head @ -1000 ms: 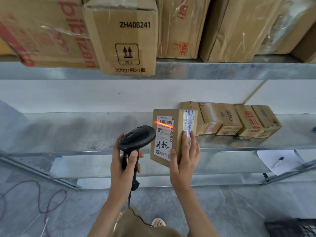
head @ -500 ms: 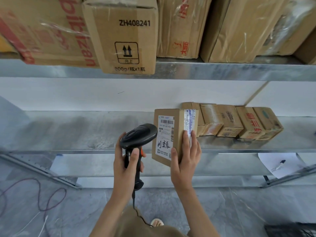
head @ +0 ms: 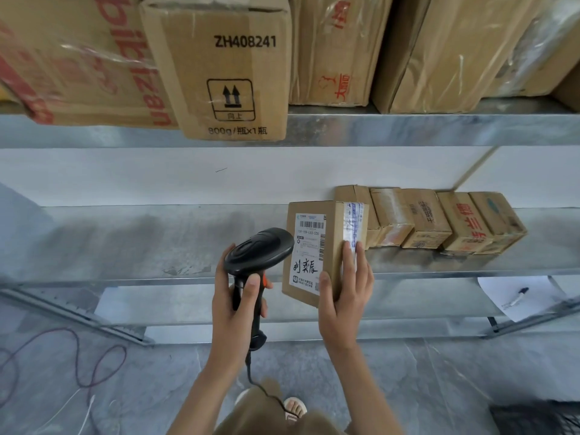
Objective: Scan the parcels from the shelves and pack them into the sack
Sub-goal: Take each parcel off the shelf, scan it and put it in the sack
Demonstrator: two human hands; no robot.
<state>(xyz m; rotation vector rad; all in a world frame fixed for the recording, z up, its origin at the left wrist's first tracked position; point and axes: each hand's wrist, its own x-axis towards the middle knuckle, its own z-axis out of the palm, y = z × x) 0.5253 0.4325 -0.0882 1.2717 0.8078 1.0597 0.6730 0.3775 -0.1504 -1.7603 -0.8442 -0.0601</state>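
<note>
Red scan line on the parcel [head: 310,252] label a second ago, now gone

Left hand [head: 233,304]: fingers curled round a handle, forearm raised.
Right hand [head: 343,296]: fingers straight upward, thumb clamping, forearm raised.

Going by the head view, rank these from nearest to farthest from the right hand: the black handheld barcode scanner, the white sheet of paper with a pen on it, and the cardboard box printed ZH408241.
From the right hand:
1. Black handheld barcode scanner, just to its left, gripped by the left hand.
2. White sheet of paper with a pen, off to the right on the lower shelf.
3. Cardboard box printed ZH408241, up on the top shelf, left.
</note>
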